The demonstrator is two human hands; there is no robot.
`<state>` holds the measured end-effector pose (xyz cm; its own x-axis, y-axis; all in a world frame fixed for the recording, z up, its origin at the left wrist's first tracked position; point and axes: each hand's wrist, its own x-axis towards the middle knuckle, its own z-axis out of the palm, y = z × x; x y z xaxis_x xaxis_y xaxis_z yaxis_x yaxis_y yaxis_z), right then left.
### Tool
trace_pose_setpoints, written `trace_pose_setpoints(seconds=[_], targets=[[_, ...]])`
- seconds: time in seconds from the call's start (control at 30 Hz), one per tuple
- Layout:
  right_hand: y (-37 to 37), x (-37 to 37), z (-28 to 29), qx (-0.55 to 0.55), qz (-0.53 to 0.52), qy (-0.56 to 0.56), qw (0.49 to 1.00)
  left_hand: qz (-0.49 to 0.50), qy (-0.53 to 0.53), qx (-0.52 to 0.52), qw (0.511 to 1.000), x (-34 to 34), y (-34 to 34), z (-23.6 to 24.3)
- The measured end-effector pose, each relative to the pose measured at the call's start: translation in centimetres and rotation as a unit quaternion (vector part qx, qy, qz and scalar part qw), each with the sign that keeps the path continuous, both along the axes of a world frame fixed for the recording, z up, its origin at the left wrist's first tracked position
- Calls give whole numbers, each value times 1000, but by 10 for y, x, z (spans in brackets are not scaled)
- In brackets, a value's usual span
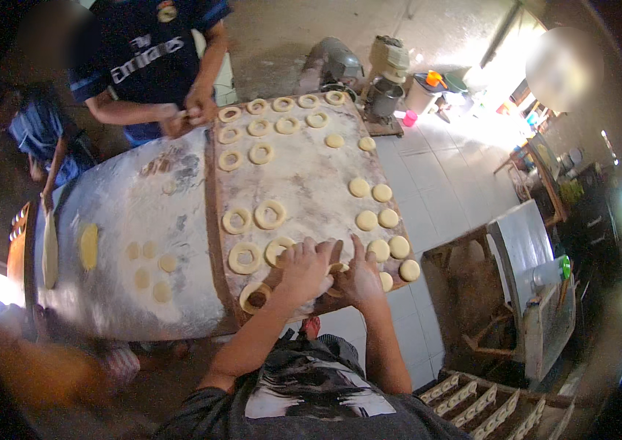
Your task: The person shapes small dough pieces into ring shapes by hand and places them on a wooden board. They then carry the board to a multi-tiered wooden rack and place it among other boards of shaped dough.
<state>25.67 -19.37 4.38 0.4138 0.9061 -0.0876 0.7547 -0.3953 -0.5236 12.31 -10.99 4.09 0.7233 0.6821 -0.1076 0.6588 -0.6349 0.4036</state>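
A: Where's the dough rn?

B: Small pale piece of dough (pixel 338 268) is btwn the hands, toward the person's side of the floury board (pixel 303 180). Mostly covered, so can't tell its long axis.

A: Which hand's nearer?

B: Abt equal. L hand (pixel 305 269) is just left of it, R hand (pixel 364 280) just right, both sets of fingers right by it.

A: Open or gripping?

B: L's palm down, fingers reaching fwd, slightly bent. R has one finger stuck out fwd, others bent in more. Can't tell if either has real hold, b/c fingers block the view.

A: What's next to them?

B: Dough ring (pixel 271 252) on L's left, partly hidden by that hand. Dough round (pixel 379 250) just right of R's stuck-out finger, w/ more rounds beyond.
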Motion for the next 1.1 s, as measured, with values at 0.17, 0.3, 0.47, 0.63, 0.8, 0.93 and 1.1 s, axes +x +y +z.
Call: trace_pose_setpoints(seconds=[0.17, 0.3, 0.47, 0.63, 0.8, 0.93, 1.1], targets=[[22, -35, 14, 57, 47, -26, 997, 77, -95, 2, 992, -42, -4, 19], [74, -120, 27, 55, 183, 134, 972, 209, -233, -43, 949, -143, -1, 19], [186, -275, -37, -87, 448, 2, 890, 452, -195, -53, 869, -280, 2, -22], [214, -349, -63, -119, 367, -50, 921, 510, -201, -33, 836, -335, 18, -49], [208, -354, -32, -109, 381, 242, 886, 535, -282, -224, 764, -368, 43, -33], [192, -345, 7, -77, 343, 427, 833, 463, -335, -144, 808, -387, 52, 25], [177, -356, 35, 26, 291, 491, 821, 383, -394, -137, 824, -398, 57, 53]])
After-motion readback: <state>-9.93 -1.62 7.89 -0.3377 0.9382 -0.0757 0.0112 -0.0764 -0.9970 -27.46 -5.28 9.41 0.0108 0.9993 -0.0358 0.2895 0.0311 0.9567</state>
